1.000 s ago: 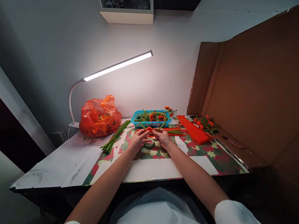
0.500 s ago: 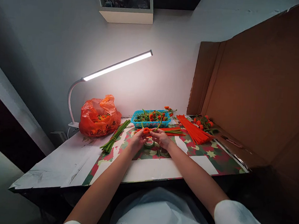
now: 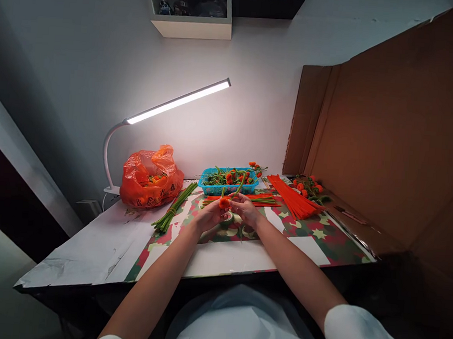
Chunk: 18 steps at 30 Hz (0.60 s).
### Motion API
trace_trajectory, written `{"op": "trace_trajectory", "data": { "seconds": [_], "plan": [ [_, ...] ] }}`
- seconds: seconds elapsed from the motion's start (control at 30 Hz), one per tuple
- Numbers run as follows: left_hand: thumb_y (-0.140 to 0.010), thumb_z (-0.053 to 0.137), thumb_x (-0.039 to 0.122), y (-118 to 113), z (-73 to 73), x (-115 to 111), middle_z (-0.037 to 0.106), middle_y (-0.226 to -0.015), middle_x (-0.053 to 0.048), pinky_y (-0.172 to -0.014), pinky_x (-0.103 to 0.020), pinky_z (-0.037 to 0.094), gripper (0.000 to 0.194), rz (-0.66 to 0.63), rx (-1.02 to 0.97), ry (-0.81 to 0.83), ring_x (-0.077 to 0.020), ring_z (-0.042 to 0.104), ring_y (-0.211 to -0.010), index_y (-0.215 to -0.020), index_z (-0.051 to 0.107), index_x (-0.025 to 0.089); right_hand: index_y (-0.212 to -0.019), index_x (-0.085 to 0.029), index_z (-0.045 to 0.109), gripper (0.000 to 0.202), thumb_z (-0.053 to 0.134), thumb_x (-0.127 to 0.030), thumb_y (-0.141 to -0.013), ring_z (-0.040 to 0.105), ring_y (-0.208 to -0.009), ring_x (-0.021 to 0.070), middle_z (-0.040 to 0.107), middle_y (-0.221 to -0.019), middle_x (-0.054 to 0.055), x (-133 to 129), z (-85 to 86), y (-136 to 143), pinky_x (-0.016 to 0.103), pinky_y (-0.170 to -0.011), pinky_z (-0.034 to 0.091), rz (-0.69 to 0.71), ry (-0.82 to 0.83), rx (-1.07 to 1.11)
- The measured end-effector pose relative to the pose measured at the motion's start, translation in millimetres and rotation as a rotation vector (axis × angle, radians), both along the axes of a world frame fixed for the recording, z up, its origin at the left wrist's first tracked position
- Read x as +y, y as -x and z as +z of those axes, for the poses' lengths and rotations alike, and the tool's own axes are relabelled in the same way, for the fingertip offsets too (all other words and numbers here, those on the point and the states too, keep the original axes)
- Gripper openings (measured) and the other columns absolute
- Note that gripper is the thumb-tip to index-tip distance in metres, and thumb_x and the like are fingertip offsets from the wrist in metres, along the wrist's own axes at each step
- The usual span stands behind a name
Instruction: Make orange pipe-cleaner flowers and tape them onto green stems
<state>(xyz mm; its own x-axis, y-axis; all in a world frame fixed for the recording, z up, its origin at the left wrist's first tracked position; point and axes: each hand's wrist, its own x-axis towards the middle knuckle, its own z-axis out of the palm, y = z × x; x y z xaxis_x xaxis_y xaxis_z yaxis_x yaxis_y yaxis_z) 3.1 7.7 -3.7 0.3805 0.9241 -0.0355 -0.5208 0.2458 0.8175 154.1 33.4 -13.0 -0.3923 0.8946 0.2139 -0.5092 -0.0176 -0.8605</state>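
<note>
Head view: an orange flower (image 3: 224, 203) is held over the patterned tabletop (image 3: 348, 249).
The left hand (image 3: 207, 216) has its fingers clamped on the orange flower; the right hand (image 3: 248, 211) pinches a green stem (image 3: 242, 183) beside it. Beneath them sits a partly hidden tape roll (image 3: 229, 219); behind, a blue basket (image 3: 225, 190).

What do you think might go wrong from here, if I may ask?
The orange flower head in the left hand might get crushed if pinched hard. The curved green stem at the fingertips of the right hand might kink if bent further. The roll of tape, seen between the hands, could get nudged away.
</note>
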Motion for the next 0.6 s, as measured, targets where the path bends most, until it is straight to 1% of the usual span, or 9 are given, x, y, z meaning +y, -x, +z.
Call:
{"op": "trace_trajectory", "data": {
  "seconds": [0.17, 0.37, 0.5, 0.6],
  "plan": [
    [-0.075, 0.072, 0.025, 0.6, 1.4, -2.9, 0.067, -0.075, -0.004, -0.062, -0.026, 0.046, 0.014, -0.035, 0.041, -0.015, -0.0127, 0.059, -0.065, -0.082, 0.066, 0.015, -0.082, -0.021, 0.063, 0.047, 0.088, -0.036, -0.045, 0.063, -0.068, 0.0121, 0.068, -0.073, -0.002, -1.0, 0.7, -0.8, 0.024, -0.065, 0.047, -0.002, 0.0, -0.009],
    [-0.074, 0.071, 0.026, 4.9, -4.3, 0.5, 0.067, -0.08, -0.005, -0.066, -0.028, 0.044, 0.016, -0.092, 0.061, -0.015, -0.0163, 0.061, -0.073, -0.086, 0.066, 0.017, -0.084, -0.02, 0.063, 0.049, 0.089, -0.035, -0.044, 0.063, -0.07, 0.013, 0.069, -0.077, 0.0, -3.1, 3.2, -5.1, 0.026, -0.068, 0.048, 0.084, -0.002, -0.038],
    [-0.072, 0.073, 0.027, 9.1, -7.5, 2.4, 0.066, -0.081, -0.005, -0.067, -0.028, 0.044, 0.02, -0.163, 0.062, -0.022, -0.0163, 0.06, -0.073, -0.088, 0.065, 0.018, -0.085, -0.019, 0.063, 0.049, 0.089, -0.032, -0.046, 0.062, -0.069, 0.0119, 0.069, -0.077, 0.0, -2.5, 2.6, -7.1, 0.024, -0.066, 0.047, 0.123, -0.001, -0.057],
    [-0.071, 0.072, 0.027, 10.7, -7.1, 1.5, 0.065, -0.08, -0.005, -0.066, -0.028, 0.045, 0.019, -0.206, 0.077, -0.03, -0.016, 0.059, -0.074, -0.087, 0.066, 0.017, -0.086, -0.018, 0.063, 0.048, 0.088, -0.029, -0.046, 0.062, -0.068, 0.0112, 0.068, -0.076, 0.0, -0.7, 0.2, -7.9, 0.023, -0.065, 0.046, 0.14, -0.001, -0.064]
  ]
}}
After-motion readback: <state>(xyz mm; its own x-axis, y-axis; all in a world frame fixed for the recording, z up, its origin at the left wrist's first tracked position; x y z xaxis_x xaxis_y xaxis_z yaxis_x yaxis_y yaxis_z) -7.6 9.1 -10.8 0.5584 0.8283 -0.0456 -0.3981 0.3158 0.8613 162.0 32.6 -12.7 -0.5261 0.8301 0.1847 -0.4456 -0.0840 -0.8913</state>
